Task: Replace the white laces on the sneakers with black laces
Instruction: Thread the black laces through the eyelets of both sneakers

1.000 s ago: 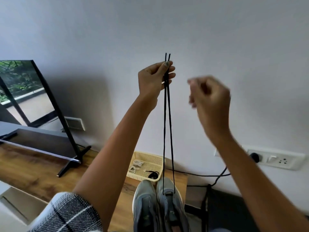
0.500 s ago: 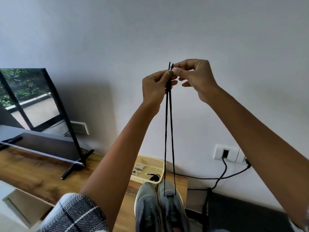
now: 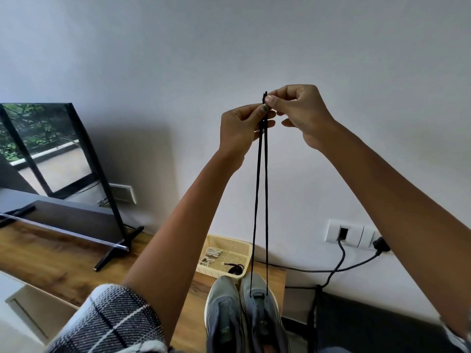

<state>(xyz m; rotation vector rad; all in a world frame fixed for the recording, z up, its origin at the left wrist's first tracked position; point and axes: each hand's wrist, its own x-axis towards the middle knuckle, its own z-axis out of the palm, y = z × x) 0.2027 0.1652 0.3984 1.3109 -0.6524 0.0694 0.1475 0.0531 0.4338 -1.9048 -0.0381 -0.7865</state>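
Note:
Two grey sneakers stand side by side on the wooden table, the left sneaker (image 3: 222,314) without a lace. A black lace (image 3: 260,200) runs up as two taut strands from the front eyelets of the right sneaker (image 3: 262,309). High above the shoes, my left hand (image 3: 240,128) pinches both strands together near their tips. My right hand (image 3: 300,113) meets it from the right and pinches the lace tips with thumb and forefinger.
A cream plastic basket (image 3: 229,244) behind the sneakers holds white laces (image 3: 210,256) and a coiled black lace (image 3: 235,269). A TV (image 3: 51,169) on a stand fills the table's left. Wall sockets (image 3: 353,234) with black cables (image 3: 331,271) hang at the right, beyond the table edge.
My right hand came in from the right, where it hung free, and took hold of the lace tips beside my left hand. The lace stays taut.

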